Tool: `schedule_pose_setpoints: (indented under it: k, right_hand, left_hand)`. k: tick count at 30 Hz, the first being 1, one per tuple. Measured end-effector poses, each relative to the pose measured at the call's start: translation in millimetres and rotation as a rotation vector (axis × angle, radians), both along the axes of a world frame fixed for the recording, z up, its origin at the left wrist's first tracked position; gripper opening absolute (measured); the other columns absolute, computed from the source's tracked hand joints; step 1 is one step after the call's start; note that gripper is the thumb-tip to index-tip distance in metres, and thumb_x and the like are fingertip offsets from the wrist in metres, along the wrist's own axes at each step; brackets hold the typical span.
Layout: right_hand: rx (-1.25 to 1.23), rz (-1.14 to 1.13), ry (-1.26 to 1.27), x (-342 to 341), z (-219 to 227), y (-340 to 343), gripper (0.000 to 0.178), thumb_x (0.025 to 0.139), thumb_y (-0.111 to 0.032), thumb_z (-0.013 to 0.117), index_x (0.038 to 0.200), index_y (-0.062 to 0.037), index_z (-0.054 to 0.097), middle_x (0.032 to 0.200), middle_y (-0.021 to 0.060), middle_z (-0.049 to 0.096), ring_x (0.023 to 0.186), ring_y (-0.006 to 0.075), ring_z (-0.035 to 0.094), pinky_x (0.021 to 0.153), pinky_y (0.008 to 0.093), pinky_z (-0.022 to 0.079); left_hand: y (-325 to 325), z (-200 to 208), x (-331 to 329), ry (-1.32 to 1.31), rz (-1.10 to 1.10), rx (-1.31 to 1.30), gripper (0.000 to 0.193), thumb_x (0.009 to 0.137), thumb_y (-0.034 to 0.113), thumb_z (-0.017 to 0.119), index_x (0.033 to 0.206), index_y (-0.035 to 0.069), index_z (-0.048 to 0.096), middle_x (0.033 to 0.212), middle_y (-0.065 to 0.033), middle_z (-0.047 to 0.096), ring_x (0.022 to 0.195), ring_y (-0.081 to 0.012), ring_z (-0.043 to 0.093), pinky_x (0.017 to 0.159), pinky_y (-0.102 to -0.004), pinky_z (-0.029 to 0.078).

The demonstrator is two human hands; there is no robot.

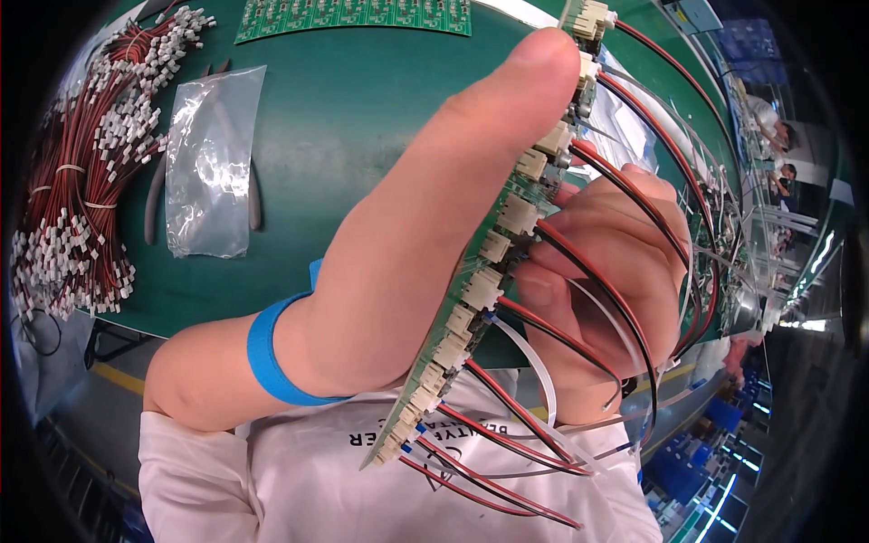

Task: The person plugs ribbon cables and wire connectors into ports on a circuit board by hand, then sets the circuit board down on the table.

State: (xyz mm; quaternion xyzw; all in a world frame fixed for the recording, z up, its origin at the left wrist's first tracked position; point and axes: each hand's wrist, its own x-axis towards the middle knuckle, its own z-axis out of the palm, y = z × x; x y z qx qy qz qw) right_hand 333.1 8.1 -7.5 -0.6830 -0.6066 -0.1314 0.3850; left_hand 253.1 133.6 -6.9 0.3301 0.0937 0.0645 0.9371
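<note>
My left hand (398,217), with a blue wrist strap (272,353), grips a long green circuit board (441,328), its thumb along the upper end. The board is held up at a slant above the bench. A row of cream connectors (482,288) lines it, and red-and-black wire pairs (625,303) run from several of them to the right. White cable ties (529,348) hang among the wires. Behind the board, my right hand (625,235) is closed, fingers curled and fingertips close to the connectors. What it pinches is hidden.
On the green bench (308,118), bundled red-and-black wires (72,181) with white plugs lie at the left. A clear plastic bag (213,172) covers part of some grey-handled pliers (154,204). Another green circuit panel (353,14) lies at the far edge. People work beyond, at right.
</note>
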Motion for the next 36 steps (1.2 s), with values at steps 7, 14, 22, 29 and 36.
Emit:
schedule_pose_setpoints:
  k: [7,14,22,29,36]
  right_hand:
    - [-0.138,0.01,-0.098,-4,10,1,0.024,0.069,-0.015,0.074,0.082,-0.0043,0.057,0.076,0.0101,0.061,0.074,0.0288,0.056,0.071,0.0395,0.043]
    - [-0.124,-0.085,-0.043,-12,4,-1,0.032,0.065,-0.012,0.076,0.089,-0.006,0.056,0.084,0.0103,0.06,0.085,0.0306,0.055,0.072,0.0408,0.044]
    - [0.047,-0.041,0.074,-10,-4,-1,0.028,0.063,-0.009,0.077,0.084,-0.0049,0.058,0.08,0.0084,0.059,0.082,0.0277,0.054,0.078,0.0412,0.047]
    - [0.091,0.069,0.299,9,-12,0,0.029,0.059,-0.011,0.071,0.083,0.0018,0.061,0.083,0.0122,0.057,0.084,0.0258,0.05,0.081,0.0379,0.043]
    - [0.177,0.007,0.441,8,-13,2,0.02,0.068,-0.004,0.068,0.083,0.005,0.058,0.082,0.013,0.057,0.076,0.0223,0.052,0.071,0.0322,0.043]
  left_hand:
    - [1,-19,-4,-0.153,-0.021,-0.007,0.045,0.098,0.034,0.026,0.125,0.003,0.043,0.118,-0.0093,0.054,0.102,-0.0136,0.055,0.087,-0.0252,0.044]
    - [1,-3,0,0.055,-0.041,-0.162,0.049,0.095,0.042,0.029,0.117,0.005,0.052,0.109,-0.0076,0.06,0.093,-0.014,0.059,0.078,-0.0264,0.048]
    - [1,-13,2,-0.156,-0.134,-0.411,0.053,0.093,0.048,0.03,0.115,0.004,0.053,0.108,-0.0092,0.06,0.092,-0.0176,0.06,0.079,-0.0283,0.049]
    - [0,-18,4,-0.186,-0.14,-0.487,0.056,0.093,0.05,0.029,0.115,0.004,0.052,0.107,-0.0098,0.06,0.093,-0.0195,0.059,0.081,-0.0307,0.048]
    - [-7,-3,2,-0.002,0.037,-0.299,0.052,0.094,0.046,0.03,0.111,0.004,0.055,0.104,-0.0088,0.061,0.091,-0.0169,0.06,0.08,-0.0292,0.048]
